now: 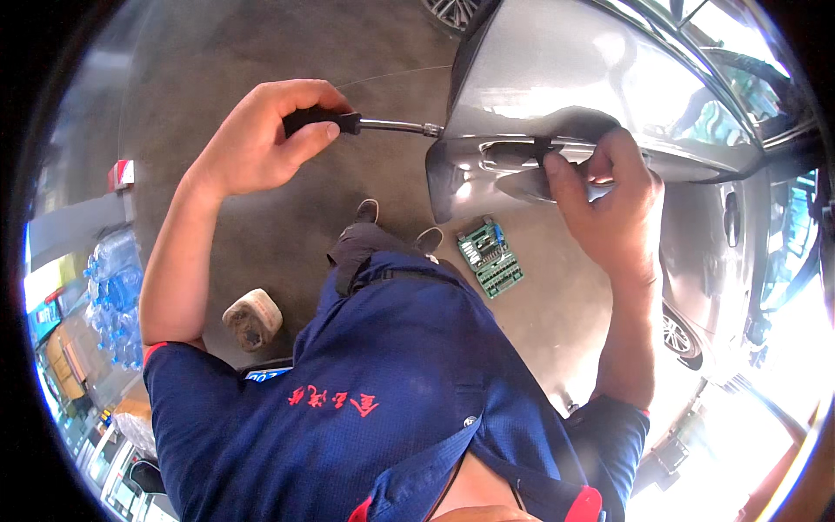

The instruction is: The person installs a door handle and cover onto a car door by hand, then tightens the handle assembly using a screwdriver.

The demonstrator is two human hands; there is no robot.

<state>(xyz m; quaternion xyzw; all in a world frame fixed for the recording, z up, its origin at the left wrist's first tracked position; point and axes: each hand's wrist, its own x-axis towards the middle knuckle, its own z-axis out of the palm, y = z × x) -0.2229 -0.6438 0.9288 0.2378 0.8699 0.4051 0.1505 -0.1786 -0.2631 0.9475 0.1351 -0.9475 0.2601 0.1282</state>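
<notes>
My left hand (268, 139) is wrapped round the black handle of a screwdriver (387, 125) with a metal shaft. The shaft points right, and its socket-like tip meets the edge of a grey car door (557, 70). On the door's outer face, my right hand (613, 196) grips the silver door handle (531, 184), thumb and fingers bent round it. A dark recess shows behind the handle. Whether the handle sits fully seated in the door I cannot tell.
On the floor below the door lies an open green tool case (491, 257) with sockets and bits. A dirty whitish container (253, 319) stands on the floor at left, and bundled blue water bottles (115, 283) are stacked farther left. More of the car's grey body (704, 235) extends along the right.
</notes>
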